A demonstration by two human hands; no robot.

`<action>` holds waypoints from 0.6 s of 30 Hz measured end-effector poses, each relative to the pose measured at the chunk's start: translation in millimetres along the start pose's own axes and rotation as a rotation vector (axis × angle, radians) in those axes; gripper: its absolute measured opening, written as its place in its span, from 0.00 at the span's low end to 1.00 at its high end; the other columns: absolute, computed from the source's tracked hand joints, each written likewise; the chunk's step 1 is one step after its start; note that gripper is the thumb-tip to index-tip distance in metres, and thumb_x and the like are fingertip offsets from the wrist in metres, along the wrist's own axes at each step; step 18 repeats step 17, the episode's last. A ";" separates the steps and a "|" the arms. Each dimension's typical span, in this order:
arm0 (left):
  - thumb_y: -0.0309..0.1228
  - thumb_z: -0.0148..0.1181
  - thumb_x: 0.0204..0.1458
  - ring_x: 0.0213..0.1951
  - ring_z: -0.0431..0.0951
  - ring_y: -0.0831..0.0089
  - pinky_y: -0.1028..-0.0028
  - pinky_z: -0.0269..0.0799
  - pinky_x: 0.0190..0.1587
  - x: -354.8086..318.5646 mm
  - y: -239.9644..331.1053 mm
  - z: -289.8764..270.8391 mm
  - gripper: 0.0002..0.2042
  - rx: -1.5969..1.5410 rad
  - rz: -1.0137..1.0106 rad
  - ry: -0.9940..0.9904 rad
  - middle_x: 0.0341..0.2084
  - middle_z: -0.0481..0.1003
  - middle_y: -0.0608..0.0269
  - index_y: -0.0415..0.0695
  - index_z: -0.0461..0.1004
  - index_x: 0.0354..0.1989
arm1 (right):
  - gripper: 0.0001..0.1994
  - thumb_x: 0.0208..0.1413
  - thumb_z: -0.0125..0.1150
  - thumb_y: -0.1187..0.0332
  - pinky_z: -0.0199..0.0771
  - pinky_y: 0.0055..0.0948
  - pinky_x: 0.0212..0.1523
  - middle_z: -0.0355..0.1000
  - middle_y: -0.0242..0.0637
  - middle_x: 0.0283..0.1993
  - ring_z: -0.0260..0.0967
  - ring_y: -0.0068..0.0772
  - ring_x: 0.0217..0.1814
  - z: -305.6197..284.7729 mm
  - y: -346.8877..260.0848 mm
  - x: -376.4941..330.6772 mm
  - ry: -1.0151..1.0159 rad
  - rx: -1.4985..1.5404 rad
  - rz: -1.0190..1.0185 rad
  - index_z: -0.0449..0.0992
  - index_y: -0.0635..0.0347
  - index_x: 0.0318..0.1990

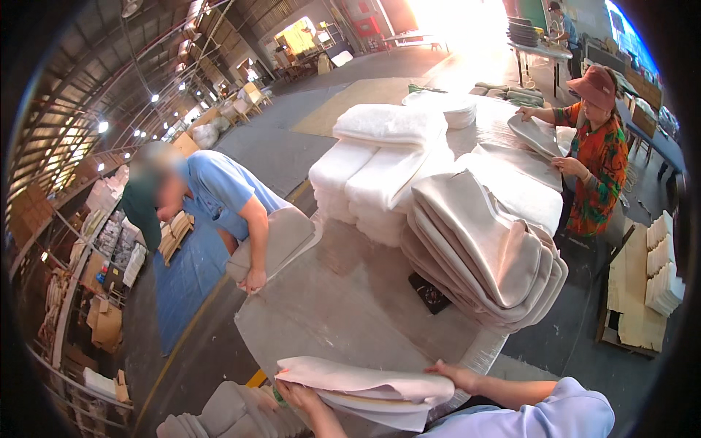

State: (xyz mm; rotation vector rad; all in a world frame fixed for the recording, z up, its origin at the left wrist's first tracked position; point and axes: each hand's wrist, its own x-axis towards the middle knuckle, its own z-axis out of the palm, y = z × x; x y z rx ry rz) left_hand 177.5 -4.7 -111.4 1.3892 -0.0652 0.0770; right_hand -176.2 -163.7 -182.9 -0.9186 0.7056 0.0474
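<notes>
At the near edge of the table, a beige fabric cushion cover with white layers showing under its top flap lies between my hands. My left hand is closed on its left end, by a small green patch. My right hand grips its right end, thumb on top. Beyond it, on the right part of the plastic-wrapped table, rises a folded pile of taupe covers. A flat black object sticks out from beneath that pile.
White wadding is stacked behind the pile. A person in a blue shirt bends at the table's left with a grey-beige piece. On the far right, a person in a patterned top holds a grey cover. Beige pieces are heaped at my lower left.
</notes>
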 end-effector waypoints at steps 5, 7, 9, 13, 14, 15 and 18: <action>0.32 0.45 0.73 0.59 0.72 0.69 0.66 0.71 0.60 -37.9 -7.0 10.2 0.12 0.036 0.036 -0.072 0.62 0.67 0.62 0.39 0.75 0.46 | 0.46 0.69 0.28 0.28 0.66 0.38 0.72 0.70 0.46 0.69 0.68 0.40 0.71 -47.6 -41.2 2.3 0.170 0.154 -0.033 0.71 0.63 0.69; 0.32 0.45 0.73 0.63 0.70 0.66 0.64 0.68 0.64 -49.7 -12.0 26.7 0.13 0.150 -0.010 -0.176 0.68 0.62 0.62 0.38 0.76 0.47 | 0.48 0.68 0.26 0.27 0.67 0.37 0.71 0.72 0.46 0.68 0.70 0.39 0.68 -76.4 -37.5 9.2 0.282 0.193 -0.008 0.72 0.65 0.67; 0.32 0.44 0.73 0.67 0.68 0.63 0.62 0.65 0.66 -41.9 -10.7 24.1 0.14 0.317 -0.121 -0.306 0.72 0.58 0.62 0.38 0.76 0.48 | 0.50 0.67 0.25 0.26 0.69 0.37 0.69 0.73 0.46 0.67 0.71 0.39 0.67 -91.2 -28.6 11.8 0.380 0.187 0.039 0.73 0.67 0.66; 0.49 0.53 0.70 0.60 0.72 0.58 0.56 0.65 0.65 5.2 10.6 -3.1 0.23 0.039 -0.365 -0.357 0.62 0.71 0.52 0.52 0.71 0.68 | 0.50 0.63 0.20 0.21 0.78 0.33 0.42 0.76 0.32 0.62 0.72 0.30 0.56 -73.7 -19.7 18.2 0.277 0.172 -0.100 0.77 0.51 0.66; 0.50 0.53 0.70 0.63 0.70 0.57 0.56 0.64 0.66 19.3 19.5 -9.6 0.25 0.091 -0.382 -0.387 0.66 0.69 0.52 0.54 0.67 0.71 | 0.49 0.64 0.22 0.22 0.77 0.32 0.40 0.76 0.33 0.62 0.72 0.30 0.54 -59.3 -26.7 19.0 0.275 0.140 -0.081 0.77 0.50 0.66; 0.50 0.53 0.69 0.66 0.68 0.56 0.55 0.63 0.67 26.5 18.9 -4.5 0.27 0.125 -0.427 -0.450 0.69 0.66 0.52 0.55 0.64 0.74 | 0.48 0.65 0.22 0.22 0.78 0.33 0.42 0.76 0.34 0.62 0.72 0.30 0.55 -59.4 -25.5 16.2 0.302 0.153 -0.070 0.77 0.50 0.66; 0.51 0.53 0.69 0.69 0.67 0.56 0.55 0.62 0.68 32.6 13.5 6.4 0.30 0.157 -0.479 -0.531 0.72 0.64 0.52 0.56 0.60 0.77 | 0.48 0.65 0.23 0.23 0.80 0.33 0.46 0.75 0.37 0.62 0.73 0.32 0.55 -60.2 -26.7 11.6 0.349 0.174 -0.050 0.76 0.50 0.67</action>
